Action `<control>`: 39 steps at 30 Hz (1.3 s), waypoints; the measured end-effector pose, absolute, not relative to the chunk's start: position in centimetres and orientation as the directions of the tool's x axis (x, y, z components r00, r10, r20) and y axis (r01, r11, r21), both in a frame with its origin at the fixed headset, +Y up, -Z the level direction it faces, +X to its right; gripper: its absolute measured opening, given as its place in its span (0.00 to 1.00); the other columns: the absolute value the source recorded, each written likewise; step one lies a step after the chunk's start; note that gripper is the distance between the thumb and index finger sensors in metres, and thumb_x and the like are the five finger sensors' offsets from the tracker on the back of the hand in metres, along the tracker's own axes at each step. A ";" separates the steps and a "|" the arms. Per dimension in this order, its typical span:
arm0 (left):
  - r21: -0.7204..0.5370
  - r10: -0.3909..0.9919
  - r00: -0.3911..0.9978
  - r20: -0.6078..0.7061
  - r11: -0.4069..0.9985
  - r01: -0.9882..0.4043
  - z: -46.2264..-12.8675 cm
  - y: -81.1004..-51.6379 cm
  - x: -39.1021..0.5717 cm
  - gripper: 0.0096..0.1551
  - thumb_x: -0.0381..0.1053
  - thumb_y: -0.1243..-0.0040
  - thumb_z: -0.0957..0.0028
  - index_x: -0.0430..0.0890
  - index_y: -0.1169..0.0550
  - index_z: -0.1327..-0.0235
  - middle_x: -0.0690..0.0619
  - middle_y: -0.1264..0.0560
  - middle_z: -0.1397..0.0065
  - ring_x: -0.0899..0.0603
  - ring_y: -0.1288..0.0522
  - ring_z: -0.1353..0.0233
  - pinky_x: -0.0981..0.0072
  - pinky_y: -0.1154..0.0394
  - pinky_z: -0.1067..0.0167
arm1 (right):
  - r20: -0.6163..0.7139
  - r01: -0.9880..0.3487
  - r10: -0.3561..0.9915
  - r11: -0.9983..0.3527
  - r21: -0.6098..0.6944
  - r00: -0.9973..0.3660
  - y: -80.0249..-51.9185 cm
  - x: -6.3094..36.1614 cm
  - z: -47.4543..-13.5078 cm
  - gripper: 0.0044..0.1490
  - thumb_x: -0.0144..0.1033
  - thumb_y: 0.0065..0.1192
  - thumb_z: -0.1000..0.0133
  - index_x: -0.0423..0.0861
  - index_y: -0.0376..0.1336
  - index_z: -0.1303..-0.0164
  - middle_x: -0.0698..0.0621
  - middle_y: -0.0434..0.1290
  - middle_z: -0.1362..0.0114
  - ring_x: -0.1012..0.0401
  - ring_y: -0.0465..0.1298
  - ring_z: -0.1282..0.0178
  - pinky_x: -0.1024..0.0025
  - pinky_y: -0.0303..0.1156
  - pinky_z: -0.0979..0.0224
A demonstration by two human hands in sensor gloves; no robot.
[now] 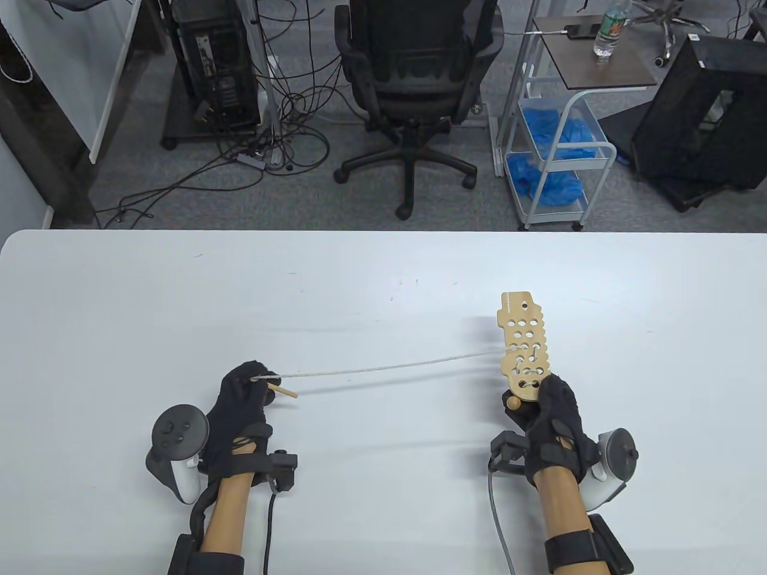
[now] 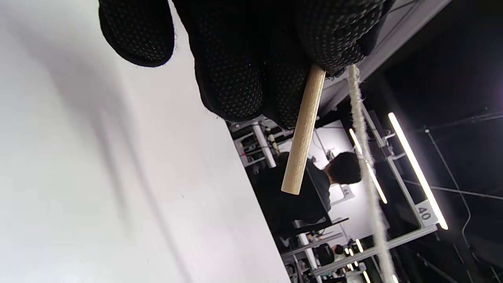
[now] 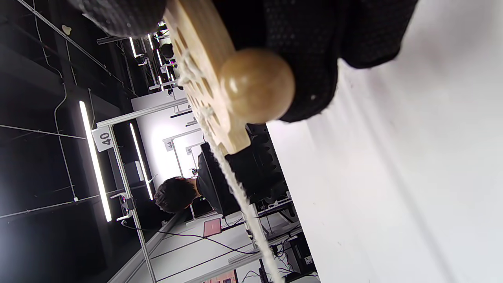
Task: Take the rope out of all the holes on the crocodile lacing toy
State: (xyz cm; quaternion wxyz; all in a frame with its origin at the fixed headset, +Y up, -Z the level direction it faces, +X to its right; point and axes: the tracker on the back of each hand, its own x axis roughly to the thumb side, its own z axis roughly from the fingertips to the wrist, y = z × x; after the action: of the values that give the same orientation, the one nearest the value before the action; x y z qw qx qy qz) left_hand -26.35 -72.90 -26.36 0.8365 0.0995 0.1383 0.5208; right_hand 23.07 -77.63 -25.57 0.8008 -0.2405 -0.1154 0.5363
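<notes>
The wooden crocodile lacing toy (image 1: 524, 347) is held up above the white table (image 1: 371, 281) on the right, its holed board pointing away from me. My right hand (image 1: 548, 413) grips its near end, where a round wooden bead (image 1: 513, 401) sticks out (image 3: 257, 84). A white rope (image 1: 389, 365) runs taut from the toy's middle holes leftward to my left hand (image 1: 245, 398), which pinches the rope together with its wooden needle stick (image 1: 283, 392). In the left wrist view the stick (image 2: 303, 129) and rope (image 2: 367, 165) hang from my fingertips. Rope still threads several lower holes.
An office chair (image 1: 413, 78) stands beyond the table's far edge, with a wire cart (image 1: 554, 144) holding blue gloves to its right and a computer tower (image 1: 213, 66) with cables to its left.
</notes>
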 end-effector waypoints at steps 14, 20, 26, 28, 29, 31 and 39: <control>0.271 0.816 0.578 0.020 0.552 -0.789 -26.1 -71.1 -22.7 0.23 0.58 0.37 0.51 0.66 0.20 0.41 0.61 0.11 0.48 0.53 0.15 0.47 0.43 0.24 0.35 | -0.119 -0.914 0.944 0.257 -0.313 0.306 -76.9 18.6 -25.6 0.32 0.43 0.60 0.48 0.39 0.60 0.39 0.37 0.76 0.44 0.44 0.81 0.54 0.39 0.71 0.41; 0.225 0.763 0.633 0.133 0.598 -0.769 -25.7 -70.7 -20.0 0.22 0.59 0.34 0.53 0.64 0.18 0.43 0.60 0.12 0.50 0.52 0.15 0.48 0.42 0.25 0.35 | -0.120 -0.979 0.983 0.120 -0.163 0.141 -76.8 14.9 -25.2 0.31 0.42 0.61 0.49 0.38 0.62 0.40 0.36 0.77 0.46 0.44 0.82 0.56 0.39 0.72 0.43; 0.204 0.723 0.658 0.210 0.626 -0.753 -25.1 -70.2 -18.4 0.22 0.59 0.33 0.53 0.63 0.18 0.44 0.60 0.12 0.49 0.51 0.16 0.47 0.42 0.25 0.35 | -0.080 -0.999 0.997 0.012 -0.039 0.015 -76.8 12.4 -25.0 0.31 0.41 0.62 0.50 0.38 0.63 0.41 0.36 0.78 0.48 0.44 0.82 0.58 0.39 0.72 0.45; 0.200 0.706 0.671 0.227 0.640 -0.741 -25.1 -70.1 -18.1 0.22 0.59 0.33 0.53 0.63 0.17 0.44 0.60 0.12 0.49 0.51 0.16 0.47 0.41 0.25 0.35 | -0.061 -0.999 0.997 -0.037 -0.004 -0.036 -76.8 12.0 -24.9 0.31 0.41 0.62 0.51 0.38 0.63 0.42 0.36 0.79 0.48 0.44 0.82 0.58 0.39 0.73 0.45; 0.199 0.700 0.676 0.231 0.646 -0.737 -25.1 -70.0 -18.0 0.22 0.59 0.33 0.53 0.63 0.17 0.44 0.60 0.12 0.49 0.51 0.16 0.47 0.41 0.25 0.35 | -0.056 -0.999 0.997 -0.048 0.007 -0.048 -76.8 11.8 -24.9 0.31 0.41 0.62 0.51 0.38 0.64 0.42 0.36 0.79 0.48 0.44 0.82 0.59 0.39 0.73 0.45; 0.201 0.684 0.690 0.239 0.660 -0.724 -25.0 -70.0 -17.8 0.22 0.59 0.32 0.53 0.63 0.17 0.44 0.59 0.12 0.49 0.51 0.16 0.48 0.41 0.25 0.35 | -0.047 -0.998 0.997 -0.060 0.025 -0.061 -76.7 11.4 -24.8 0.31 0.41 0.62 0.51 0.38 0.64 0.42 0.36 0.79 0.48 0.44 0.82 0.59 0.39 0.73 0.45; 0.231 0.548 0.787 0.283 0.758 -0.611 -24.6 -69.4 -16.9 0.22 0.59 0.32 0.53 0.63 0.17 0.44 0.59 0.12 0.48 0.51 0.16 0.46 0.41 0.26 0.34 | -0.035 -0.996 0.997 -0.072 0.047 -0.074 -76.7 11.1 -24.7 0.31 0.41 0.63 0.51 0.38 0.64 0.42 0.36 0.79 0.49 0.44 0.82 0.59 0.39 0.73 0.45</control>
State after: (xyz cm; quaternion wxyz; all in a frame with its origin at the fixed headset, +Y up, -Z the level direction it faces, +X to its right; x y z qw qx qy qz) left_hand -16.90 -69.40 -24.59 0.9321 0.1570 -0.0996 0.3107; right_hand 11.09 -76.70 -24.74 0.6805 0.0032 0.0290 0.7322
